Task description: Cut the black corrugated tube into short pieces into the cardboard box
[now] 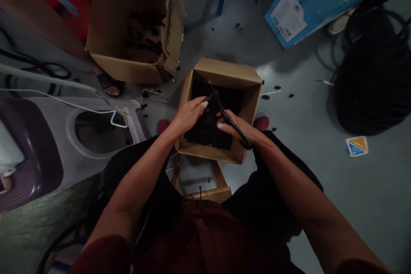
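Note:
My left hand is closed, with thumb and fingers pinching a small black strip-like piece over a cardboard box. My right hand is wrapped around a long black hand tool with a curved handle end; its exact kind is too dark to make out. The tool's thin front end meets the black piece above the box. Many small black parts cover the bottom of the open cardboard box, which stands on the floor between my feet.
A second cardboard box with black parts stands at the upper left, near another person's foot. To the left is a grey plastic stool. A blue carton and a large black coil are at right. Black bits litter the floor.

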`<state>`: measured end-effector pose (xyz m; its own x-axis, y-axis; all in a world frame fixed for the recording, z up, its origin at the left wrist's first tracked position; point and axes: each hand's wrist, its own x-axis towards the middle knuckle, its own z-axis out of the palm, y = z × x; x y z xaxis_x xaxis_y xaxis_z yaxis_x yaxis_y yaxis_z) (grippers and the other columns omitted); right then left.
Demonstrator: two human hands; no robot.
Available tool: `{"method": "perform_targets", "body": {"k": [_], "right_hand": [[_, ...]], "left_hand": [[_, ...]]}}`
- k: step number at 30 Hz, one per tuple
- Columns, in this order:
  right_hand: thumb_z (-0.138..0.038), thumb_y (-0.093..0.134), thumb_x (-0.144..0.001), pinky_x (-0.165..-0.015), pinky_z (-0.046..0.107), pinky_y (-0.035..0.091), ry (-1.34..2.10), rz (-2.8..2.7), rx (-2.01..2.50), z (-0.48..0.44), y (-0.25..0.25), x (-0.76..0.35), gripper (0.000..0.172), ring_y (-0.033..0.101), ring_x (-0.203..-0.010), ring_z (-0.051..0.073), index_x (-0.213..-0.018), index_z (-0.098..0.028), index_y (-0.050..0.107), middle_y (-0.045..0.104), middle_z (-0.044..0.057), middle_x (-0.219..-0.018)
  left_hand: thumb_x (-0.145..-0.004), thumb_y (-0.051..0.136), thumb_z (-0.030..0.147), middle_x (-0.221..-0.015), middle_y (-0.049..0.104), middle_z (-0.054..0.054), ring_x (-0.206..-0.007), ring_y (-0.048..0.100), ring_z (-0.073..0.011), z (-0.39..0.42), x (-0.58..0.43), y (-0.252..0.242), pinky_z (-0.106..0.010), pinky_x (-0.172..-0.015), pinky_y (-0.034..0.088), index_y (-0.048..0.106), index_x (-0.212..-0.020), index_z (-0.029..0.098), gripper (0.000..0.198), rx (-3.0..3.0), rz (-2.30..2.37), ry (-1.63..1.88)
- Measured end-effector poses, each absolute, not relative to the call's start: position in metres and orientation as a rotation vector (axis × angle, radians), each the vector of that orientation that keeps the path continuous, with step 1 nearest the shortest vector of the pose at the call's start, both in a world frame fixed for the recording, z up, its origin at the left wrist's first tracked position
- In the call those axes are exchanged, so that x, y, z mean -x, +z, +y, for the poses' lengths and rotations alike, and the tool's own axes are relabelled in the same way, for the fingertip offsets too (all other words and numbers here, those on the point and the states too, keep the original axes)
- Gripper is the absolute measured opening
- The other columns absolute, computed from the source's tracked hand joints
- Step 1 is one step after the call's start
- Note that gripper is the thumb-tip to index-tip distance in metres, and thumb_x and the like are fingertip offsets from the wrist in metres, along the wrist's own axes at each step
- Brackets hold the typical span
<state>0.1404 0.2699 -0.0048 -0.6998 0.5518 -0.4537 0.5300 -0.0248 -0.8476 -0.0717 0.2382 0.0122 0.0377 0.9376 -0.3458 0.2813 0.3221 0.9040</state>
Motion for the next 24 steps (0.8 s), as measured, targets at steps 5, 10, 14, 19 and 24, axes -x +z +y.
{"method": "perform_targets", "body": {"k": [5, 10, 14, 19, 24], "right_hand": [[-0.057, 0.051, -0.083, -0.079, 0.038, 0.048, 1.698, -2.299, 1.285, 0.268, -0.011, -0.139, 0.057, 0.062, -0.088, 0.024, -0.123, -0.017, 0.045, 0.063, 0.009, -0.099], [-0.051, 0.048, -0.086, -0.076, 0.034, 0.047, 1.542, -2.306, 1.396, 0.264, -0.01, -0.134, 0.046, 0.062, -0.086, 0.023, -0.118, -0.018, 0.049, 0.065, 0.01, -0.101], [-0.046, 0.046, -0.088, -0.073, 0.031, 0.045, 1.535, -2.275, 1.468, 0.261, -0.006, -0.131, 0.035, 0.062, -0.081, 0.021, -0.109, -0.019, 0.053, 0.066, 0.007, -0.095], [-0.041, 0.047, -0.087, -0.067, 0.028, 0.042, 1.512, -2.279, 1.531, 0.258, -0.008, -0.131, 0.027, 0.06, -0.072, 0.019, -0.101, -0.02, 0.055, 0.066, 0.005, -0.085], [-0.038, 0.046, -0.086, -0.063, 0.027, 0.04, 1.501, -2.322, 1.582, 0.256, -0.012, -0.131, 0.021, 0.058, -0.07, 0.019, -0.096, -0.021, 0.055, 0.064, 0.004, -0.08]], "left_hand": [[-0.092, 0.041, 0.037, -0.069, 0.054, 0.0, -0.068, 0.046, -0.0102, 0.238, 0.074, 0.015, -0.021, -0.064, 0.036, 0.063, -0.092, 0.013, 0.032, -1.336, 1.487, 0.678], [-0.093, 0.041, 0.032, -0.067, 0.052, 0.001, -0.065, 0.045, -0.0096, 0.238, 0.073, 0.014, -0.021, -0.063, 0.036, 0.063, -0.094, 0.012, 0.03, -1.291, 1.488, 0.681], [-0.092, 0.041, 0.03, -0.064, 0.047, 0.002, -0.061, 0.042, -0.0086, 0.238, 0.073, 0.013, -0.021, -0.061, 0.034, 0.063, -0.092, 0.012, 0.029, -1.239, 1.482, 0.685], [-0.09, 0.043, 0.03, -0.061, 0.044, 0.003, -0.057, 0.039, -0.0081, 0.235, 0.07, 0.0, -0.021, -0.056, 0.032, 0.063, -0.091, 0.012, 0.027, -1.14, 1.504, 0.711], [-0.088, 0.045, 0.03, -0.06, 0.045, 0.002, -0.056, 0.039, -0.0084, 0.233, 0.068, -0.012, -0.021, -0.054, 0.031, 0.064, -0.088, 0.013, 0.025, -1.095, 1.519, 0.69]]}}
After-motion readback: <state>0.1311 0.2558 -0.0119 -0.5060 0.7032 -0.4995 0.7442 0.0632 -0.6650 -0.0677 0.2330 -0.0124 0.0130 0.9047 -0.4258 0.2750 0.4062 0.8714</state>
